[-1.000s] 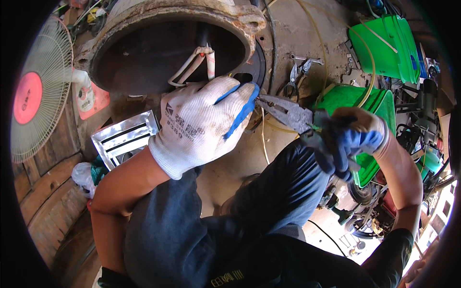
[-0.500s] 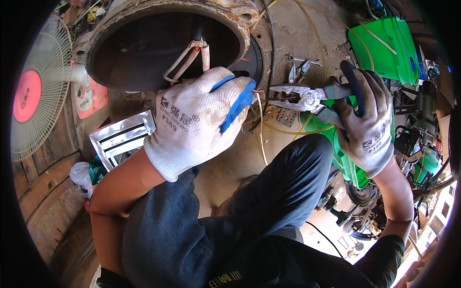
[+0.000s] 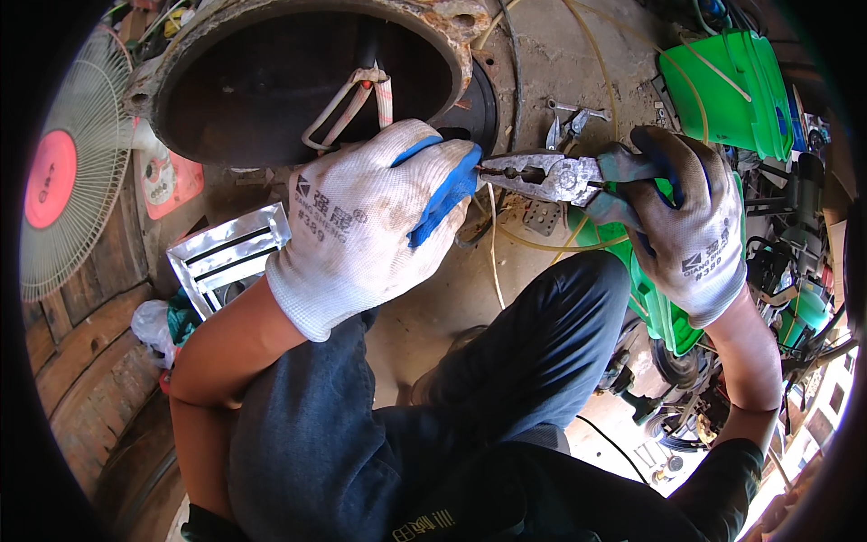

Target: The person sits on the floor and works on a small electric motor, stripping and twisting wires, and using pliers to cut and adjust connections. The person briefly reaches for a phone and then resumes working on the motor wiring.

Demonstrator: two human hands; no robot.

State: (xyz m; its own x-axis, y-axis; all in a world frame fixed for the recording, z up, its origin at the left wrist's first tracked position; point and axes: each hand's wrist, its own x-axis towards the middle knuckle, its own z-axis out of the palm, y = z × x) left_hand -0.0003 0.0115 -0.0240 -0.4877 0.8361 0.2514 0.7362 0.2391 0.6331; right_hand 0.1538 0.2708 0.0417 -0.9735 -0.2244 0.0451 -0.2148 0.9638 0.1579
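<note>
The white-gloved right hand wraps its fingers around scuffed, silver-grey metal pliers with worn grey-green handles; the white-gloved left hand pinches a thin copper wire.

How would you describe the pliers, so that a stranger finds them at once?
Find the rusty housing at the top, then the gloved right hand to its lower right. The pliers in its grip point left; unlike the wrench on the floor, they are held.

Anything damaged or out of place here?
Yes, mainly wear: the round metal housing is rusty around its mouth. A wrench lies loose on the floor beyond the pliers, possibly misplaced. The gloved right hand is grimy over its fingers. No spill stands out.
</note>
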